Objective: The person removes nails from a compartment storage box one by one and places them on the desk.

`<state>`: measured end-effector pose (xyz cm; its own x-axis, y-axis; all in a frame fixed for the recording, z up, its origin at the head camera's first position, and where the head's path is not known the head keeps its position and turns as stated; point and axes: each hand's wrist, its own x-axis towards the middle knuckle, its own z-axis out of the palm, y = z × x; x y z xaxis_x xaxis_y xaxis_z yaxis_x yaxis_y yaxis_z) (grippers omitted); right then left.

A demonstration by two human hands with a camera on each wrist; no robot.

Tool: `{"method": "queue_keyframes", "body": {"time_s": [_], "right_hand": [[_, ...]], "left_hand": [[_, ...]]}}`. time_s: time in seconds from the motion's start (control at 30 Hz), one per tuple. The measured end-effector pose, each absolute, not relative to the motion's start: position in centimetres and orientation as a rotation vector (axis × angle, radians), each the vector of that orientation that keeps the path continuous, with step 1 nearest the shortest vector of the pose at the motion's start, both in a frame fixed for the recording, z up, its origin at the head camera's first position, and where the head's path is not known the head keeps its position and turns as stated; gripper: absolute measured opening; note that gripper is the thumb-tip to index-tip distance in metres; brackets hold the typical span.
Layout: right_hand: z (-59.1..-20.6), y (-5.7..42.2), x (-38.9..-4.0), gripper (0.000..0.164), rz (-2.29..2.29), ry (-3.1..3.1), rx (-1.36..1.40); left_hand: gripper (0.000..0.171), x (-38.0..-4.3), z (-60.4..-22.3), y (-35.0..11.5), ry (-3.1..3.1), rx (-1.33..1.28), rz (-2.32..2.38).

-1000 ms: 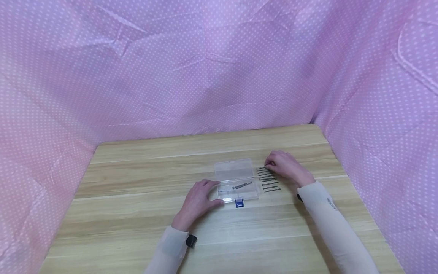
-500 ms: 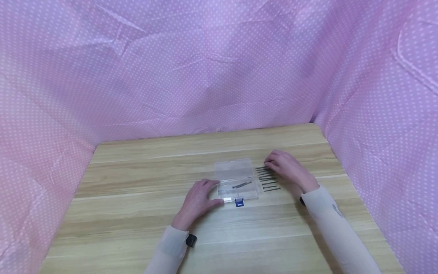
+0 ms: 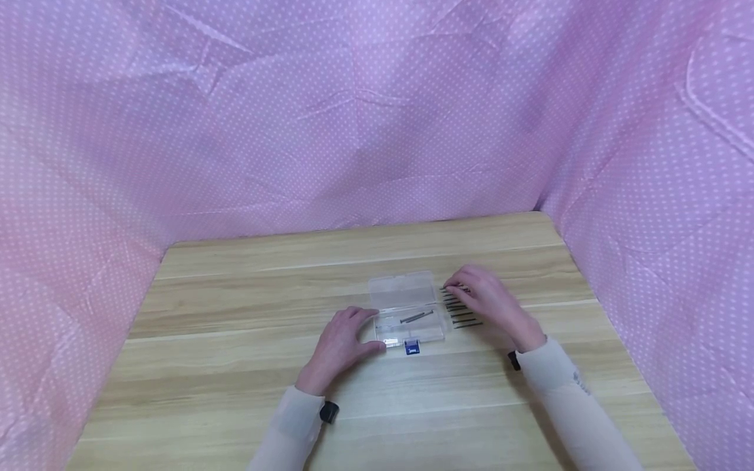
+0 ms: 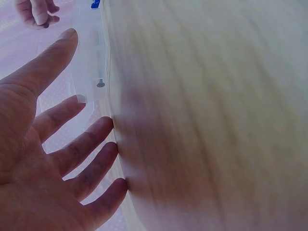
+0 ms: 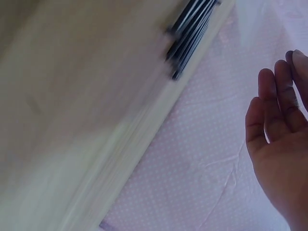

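Note:
A clear plastic box (image 3: 438,335) lies with its lid (image 3: 402,292) folded back and a blue tab (image 3: 412,347) at its front. Inside are a few grey metal nails (image 3: 415,317); one nail's flat head (image 4: 100,84) shows through the wall in the left wrist view. My left hand (image 3: 340,343) rests at the box's left end, thumb at the front corner, index fingertip at the back, fingers straight. My right hand (image 3: 485,301) is over the row of nails (image 3: 465,320) right of the box, its thumb and index fingertip pinching a nail (image 3: 444,288), mostly hidden.
The wooden table (image 3: 235,327) runs back to a pink dotted cloth (image 3: 353,131) that hangs behind it and at both sides. In the right wrist view several dark nails (image 5: 190,36) lie side by side near the tabletop's outline.
My right hand has shifted left and slightly toward me from the far end of the nail row, now covering more of it. My left hand and the box have stayed in place.

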<state>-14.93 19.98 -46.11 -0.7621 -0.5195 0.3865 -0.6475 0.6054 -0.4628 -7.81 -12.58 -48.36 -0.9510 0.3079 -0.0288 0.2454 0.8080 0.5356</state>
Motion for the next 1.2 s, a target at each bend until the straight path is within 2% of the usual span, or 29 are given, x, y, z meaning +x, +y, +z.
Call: {"method": "queue_keyframes", "body": {"time_s": [0.4,0.67,1.2], "right_hand": [[-46.6,18.2,-13.9,0.013,1.006,-2.605,0.998],[-46.5,17.0,-13.5,0.007,1.033,-2.655,1.033],[-46.4,15.1,-13.8,0.01,0.827,-2.785,1.145]], "left_hand": [[0.07,-7.8,-48.2,-12.7,2.871,0.445,0.833],[0.069,-7.8,-48.2,-12.7,2.859,0.424,0.846],[0.068,-7.9,-48.2,-12.9,2.887,0.477,0.828]]}}
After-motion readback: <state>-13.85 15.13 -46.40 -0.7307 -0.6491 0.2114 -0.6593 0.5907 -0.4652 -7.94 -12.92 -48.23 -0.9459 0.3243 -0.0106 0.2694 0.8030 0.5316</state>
